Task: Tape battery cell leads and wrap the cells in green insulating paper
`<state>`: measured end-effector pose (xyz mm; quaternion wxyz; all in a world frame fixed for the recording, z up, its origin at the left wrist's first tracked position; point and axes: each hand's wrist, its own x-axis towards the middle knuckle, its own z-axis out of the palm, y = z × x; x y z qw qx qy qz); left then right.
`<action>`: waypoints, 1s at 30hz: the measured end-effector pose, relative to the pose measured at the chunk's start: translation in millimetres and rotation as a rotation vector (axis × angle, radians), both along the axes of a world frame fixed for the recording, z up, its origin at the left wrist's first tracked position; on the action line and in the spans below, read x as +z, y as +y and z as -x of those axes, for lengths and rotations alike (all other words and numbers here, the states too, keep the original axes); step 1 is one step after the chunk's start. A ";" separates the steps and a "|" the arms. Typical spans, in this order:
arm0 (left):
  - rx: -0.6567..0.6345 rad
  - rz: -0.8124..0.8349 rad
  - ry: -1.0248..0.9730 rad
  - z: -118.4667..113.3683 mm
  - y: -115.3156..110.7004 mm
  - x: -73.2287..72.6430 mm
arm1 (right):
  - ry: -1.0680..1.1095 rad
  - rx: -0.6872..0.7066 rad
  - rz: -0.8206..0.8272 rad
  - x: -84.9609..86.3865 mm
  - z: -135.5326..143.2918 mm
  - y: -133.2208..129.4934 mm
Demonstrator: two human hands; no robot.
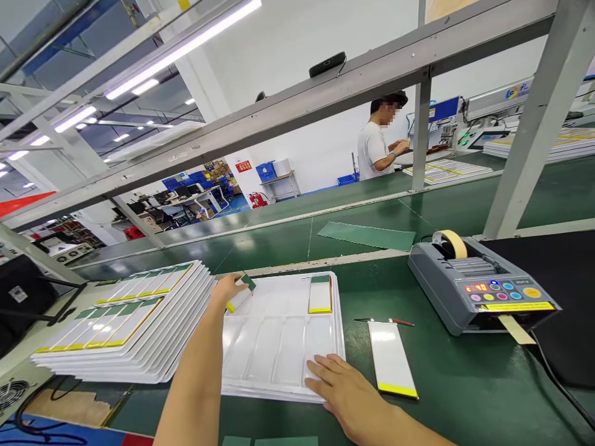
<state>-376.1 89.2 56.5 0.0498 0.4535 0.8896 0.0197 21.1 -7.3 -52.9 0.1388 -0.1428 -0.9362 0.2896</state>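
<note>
My left hand (226, 290) is closed on a flat white battery cell (240, 299) with a green strip at one end and yellow at the other. It holds the cell tilted over the far left corner of a white plastic tray (264, 350) with shallow compartments. One similar cell (320, 295) lies in the tray's far right compartment. With fingers spread, my right hand (346, 393) rests on the tray's near right corner. Just right of the tray, another white cell (393, 358) lies on the green bench, its black and red leads pointing away from me.
A tall stack of trays (139, 350) with cells on top stands at left. At right sits a grey tape dispenser (483, 291) with tape sticking out. A green sheet (367, 235) lies behind. Beyond the metal frame (279, 118), a person (374, 145) works at another bench.
</note>
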 end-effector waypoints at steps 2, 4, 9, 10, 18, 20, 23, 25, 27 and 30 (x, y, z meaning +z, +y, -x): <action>0.027 -0.034 -0.066 7.2 -3.9 -10.4 | -0.005 -0.001 0.006 1.3 0.4 0.9; 0.057 -0.074 -0.110 12.5 -8.5 -20.7 | -0.012 -0.005 0.005 1.2 1.0 1.6; 0.119 -0.136 -0.121 20.0 -8.4 -38.9 | -0.035 0.010 -0.002 -0.2 3.4 3.2; 0.123 -0.140 -0.109 20.9 -6.3 -40.9 | -0.041 0.011 -0.002 0.1 3.8 3.4; 0.156 -0.211 0.098 0.2 -2.8 -61.1 | -0.078 0.006 -0.018 5.8 6.0 4.0; 0.169 -0.239 0.152 -15.0 -5.8 -61.5 | -0.073 0.014 -0.022 5.2 4.7 3.1; 0.133 -0.270 0.233 -50.0 -7.3 -52.1 | -0.032 -0.020 -0.038 2.7 1.9 1.1; 0.019 -0.288 0.272 -85.7 -5.7 -42.7 | 0.008 -0.055 -0.068 2.4 1.0 0.1; -0.169 -0.291 0.265 -132.9 -4.8 -34.5 | 0.027 -0.061 -0.115 5.3 0.4 -0.9; -0.470 -0.245 0.157 -215.9 -14.0 -28.7 | 0.046 -0.060 -0.202 17.0 -6.3 -6.2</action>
